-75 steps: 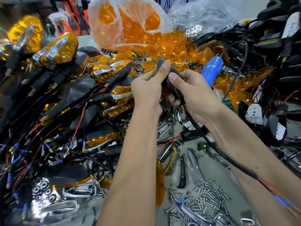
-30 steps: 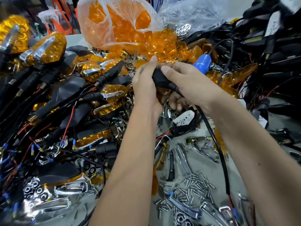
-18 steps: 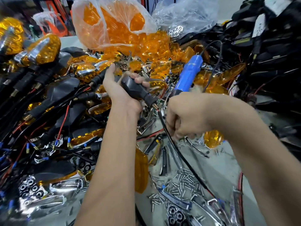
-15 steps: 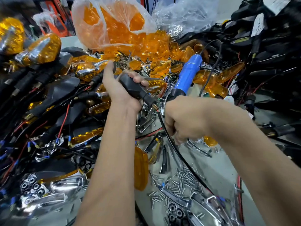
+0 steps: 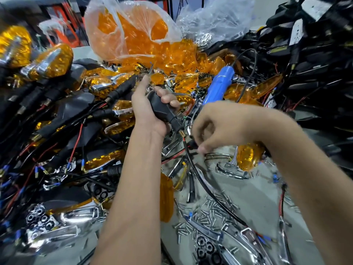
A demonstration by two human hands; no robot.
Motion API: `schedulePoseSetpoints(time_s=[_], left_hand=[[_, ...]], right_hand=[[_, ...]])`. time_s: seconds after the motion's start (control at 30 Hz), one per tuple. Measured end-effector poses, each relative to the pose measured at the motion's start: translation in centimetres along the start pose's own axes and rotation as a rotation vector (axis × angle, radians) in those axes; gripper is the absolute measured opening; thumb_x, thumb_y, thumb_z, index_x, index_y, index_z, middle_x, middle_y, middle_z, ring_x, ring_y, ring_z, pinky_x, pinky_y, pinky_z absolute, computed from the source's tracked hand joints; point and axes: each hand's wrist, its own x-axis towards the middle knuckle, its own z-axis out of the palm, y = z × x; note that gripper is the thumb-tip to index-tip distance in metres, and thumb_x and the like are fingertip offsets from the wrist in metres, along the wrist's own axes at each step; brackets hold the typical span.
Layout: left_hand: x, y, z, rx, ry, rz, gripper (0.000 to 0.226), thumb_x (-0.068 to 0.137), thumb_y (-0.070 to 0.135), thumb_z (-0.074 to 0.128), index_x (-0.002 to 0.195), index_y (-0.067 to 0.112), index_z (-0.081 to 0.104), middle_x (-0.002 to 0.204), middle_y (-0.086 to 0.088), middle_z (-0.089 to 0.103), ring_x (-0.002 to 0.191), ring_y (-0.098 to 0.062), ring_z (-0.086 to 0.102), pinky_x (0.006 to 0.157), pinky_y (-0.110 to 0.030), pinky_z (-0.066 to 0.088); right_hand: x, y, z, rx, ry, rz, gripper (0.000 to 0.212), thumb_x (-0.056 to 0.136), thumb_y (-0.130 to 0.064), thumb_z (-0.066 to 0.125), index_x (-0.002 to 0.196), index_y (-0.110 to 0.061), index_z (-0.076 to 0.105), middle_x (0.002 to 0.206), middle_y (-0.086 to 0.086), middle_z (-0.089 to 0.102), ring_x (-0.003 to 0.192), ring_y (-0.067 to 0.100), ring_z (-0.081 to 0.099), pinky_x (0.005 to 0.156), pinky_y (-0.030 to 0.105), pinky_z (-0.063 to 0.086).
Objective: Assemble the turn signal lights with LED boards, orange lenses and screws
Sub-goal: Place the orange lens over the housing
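My left hand (image 5: 147,109) grips a black turn signal housing (image 5: 160,107) at the centre of the head view, stem end pointing down and right, with a brass spring at its tip. Just below the stem, my right hand (image 5: 214,129) pinches the housing's black cable (image 5: 202,180), which trails down across the table toward the lower right. Loose orange lenses (image 5: 172,54) are heaped behind my hands, and small silver screws (image 5: 212,213) lie scattered on the table below them. A blue electric screwdriver (image 5: 219,83) lies on the lens pile, behind my right hand.
Finished signals with black stems and red wires (image 5: 57,115) are piled at the left. Black housings (image 5: 315,54) are stacked at the right. A plastic bag of lenses (image 5: 126,29) stands at the back. Chrome trim pieces (image 5: 229,169) and one orange lens (image 5: 248,155) lie near my right wrist.
My right hand left the housing, dropped down and right, and now pinches the cable under the stem. My left hand keeps hold of the housing, shifted slightly left.
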Motion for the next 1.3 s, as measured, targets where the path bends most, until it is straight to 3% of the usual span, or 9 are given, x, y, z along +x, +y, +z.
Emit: schedulePoseSetpoints(time_s=[0.17, 0.27, 0.37, 0.53, 0.67, 0.8, 0.97, 1.1, 1.3], left_hand=[[-0.3, -0.1, 0.1, 0.156, -0.049, 0.000, 0.052, 0.103, 0.055, 0.046, 0.072, 0.013, 0.047, 0.063, -0.003, 0.049, 0.045, -0.015, 0.043, 0.046, -0.024, 0.040], [-0.4, -0.2, 0.3, 0.274, -0.023, 0.024, 0.057, 0.100, 0.062, 0.046, 0.071, 0.013, 0.048, 0.065, -0.005, 0.049, 0.048, -0.018, 0.043, 0.051, -0.025, 0.039], [-0.3, -0.2, 0.3, 0.310, -0.022, 0.028, 0.062, 0.097, 0.069, 0.045, 0.072, 0.013, 0.047, 0.067, -0.007, 0.047, 0.049, -0.020, 0.045, 0.052, -0.026, 0.040], [-0.3, -0.3, 0.4, 0.386, -0.046, 0.027, 0.062, 0.099, 0.071, 0.038, 0.096, 0.010, 0.046, 0.071, -0.009, 0.047, 0.049, -0.021, 0.053, 0.048, -0.025, 0.045], [-0.2, -0.4, 0.3, 0.397, -0.037, 0.042, 0.063, 0.100, 0.069, 0.040, 0.081, 0.010, 0.050, 0.065, -0.009, 0.052, 0.048, -0.020, 0.053, 0.047, -0.026, 0.046], [0.2, -0.4, 0.2, 0.437, 0.025, 0.060, 0.062, 0.098, 0.069, 0.045, 0.091, 0.008, 0.053, 0.071, -0.008, 0.054, 0.050, -0.019, 0.052, 0.051, -0.028, 0.044], [0.3, -0.4, 0.0, 0.446, -0.010, 0.061, 0.066, 0.098, 0.069, 0.045, 0.080, 0.008, 0.059, 0.067, -0.007, 0.056, 0.050, -0.018, 0.051, 0.050, -0.027, 0.044], [0.2, -0.5, -0.1, 0.430, -0.029, 0.065, 0.069, 0.099, 0.068, 0.044, 0.079, 0.004, 0.064, 0.065, -0.008, 0.055, 0.051, -0.018, 0.050, 0.048, -0.026, 0.043], [0.4, -0.3, -0.2, 0.414, 0.035, 0.088, 0.061, 0.100, 0.063, 0.047, 0.072, 0.009, 0.053, 0.062, -0.010, 0.051, 0.047, -0.021, 0.050, 0.049, -0.026, 0.044]], right_hand=[[0.7, 1.6, -2.8, 0.412, 0.505, -0.104, 0.013, 0.085, -0.016, 0.086, 0.077, -0.014, 0.076, 0.063, 0.002, 0.073, 0.053, 0.008, 0.067, 0.050, 0.011, 0.046], [3.0, 1.0, -2.9, 0.406, 0.644, -0.126, 0.010, 0.084, -0.012, 0.085, 0.078, -0.011, 0.076, 0.068, 0.002, 0.075, 0.062, 0.015, 0.074, 0.063, 0.020, 0.058], [4.7, 0.9, -2.4, 0.373, 0.643, -0.119, 0.010, 0.085, -0.008, 0.083, 0.079, -0.011, 0.076, 0.070, 0.001, 0.076, 0.063, 0.016, 0.075, 0.065, 0.025, 0.059], [6.1, 0.9, -1.6, 0.440, 0.610, -0.127, 0.011, 0.087, -0.003, 0.080, 0.080, -0.009, 0.075, 0.067, 0.000, 0.075, 0.061, 0.014, 0.076, 0.056, 0.024, 0.058], [6.0, 0.7, -2.0, 0.377, 0.599, -0.113, 0.012, 0.087, -0.005, 0.081, 0.079, -0.011, 0.075, 0.063, -0.002, 0.073, 0.059, 0.011, 0.074, 0.050, 0.014, 0.049], [5.5, 0.4, -2.5, 0.255, 0.600, -0.120, 0.012, 0.086, -0.006, 0.083, 0.078, -0.011, 0.076, 0.060, -0.007, 0.068, 0.045, 0.003, 0.063, 0.048, 0.015, 0.049], [5.4, 0.1, -2.1, 0.273, 0.583, -0.122, 0.011, 0.089, -0.002, 0.078, 0.081, -0.010, 0.076, 0.059, -0.010, 0.068, 0.046, -0.001, 0.065, 0.047, 0.016, 0.051], [5.4, 0.3, -2.0, 0.328, 0.534, -0.144, 0.014, 0.093, 0.002, 0.071, 0.085, -0.008, 0.077, 0.065, 0.001, 0.075, 0.054, 0.012, 0.073, 0.050, 0.024, 0.058], [5.8, 0.7, -1.8, 0.320, 0.515, -0.201, 0.015, 0.095, -0.001, 0.070, 0.093, -0.012, 0.080, 0.073, 0.000, 0.076, 0.058, 0.012, 0.073, 0.052, 0.027, 0.059]])
